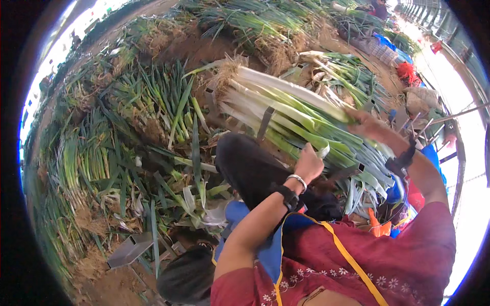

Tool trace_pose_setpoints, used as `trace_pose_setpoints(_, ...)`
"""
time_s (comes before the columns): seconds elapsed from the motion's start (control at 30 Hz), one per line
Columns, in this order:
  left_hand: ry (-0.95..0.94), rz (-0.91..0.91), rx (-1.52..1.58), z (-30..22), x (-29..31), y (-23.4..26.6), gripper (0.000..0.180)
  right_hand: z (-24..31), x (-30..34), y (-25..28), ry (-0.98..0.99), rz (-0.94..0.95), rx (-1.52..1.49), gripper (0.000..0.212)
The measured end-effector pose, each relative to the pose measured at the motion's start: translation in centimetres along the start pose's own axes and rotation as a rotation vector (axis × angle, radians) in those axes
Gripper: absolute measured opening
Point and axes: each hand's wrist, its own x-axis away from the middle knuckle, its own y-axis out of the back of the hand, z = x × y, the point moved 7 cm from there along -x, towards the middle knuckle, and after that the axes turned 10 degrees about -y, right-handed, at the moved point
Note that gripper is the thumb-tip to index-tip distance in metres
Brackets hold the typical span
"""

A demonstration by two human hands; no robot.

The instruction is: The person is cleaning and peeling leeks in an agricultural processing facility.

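Observation:
A pile of leeks (265,109) with white stems, green leaves and root ends to the left lies in front of me on a metal frame (265,122). My right hand (361,125) is closed around the green part of one thick leek (291,87) lying along the top of the pile. Closer to me, my left hand (309,162) has its fingers pinched together on a pale leaf strip (323,151), just above the green leaves. A bracelet and a dark watch are on my left wrist; a dark band circles the right one.
Unsorted leeks (87,158) with soil on their roots cover the ground at left. Further bundles (255,20) lie at the far side, and another small pile (337,71) beyond mine. Peeled leaves (209,214) and a metal stand (133,250) are by my legs. Red netting (407,73) sits at right.

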Motion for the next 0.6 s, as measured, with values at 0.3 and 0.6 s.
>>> trace_pose_setpoints(0.3,-0.460,0.278,0.332,-3.9,-2.4,-5.2,0.063,-2.2,-5.0,-6.2,-0.098,0.208,-0.406,0.072)
trace_pose_setpoints(0.6,-0.317,0.510,-0.101,1.2,-3.6,-7.4,0.070,-1.7,-8.8,-10.8,-0.306,0.478,-0.359,0.059)
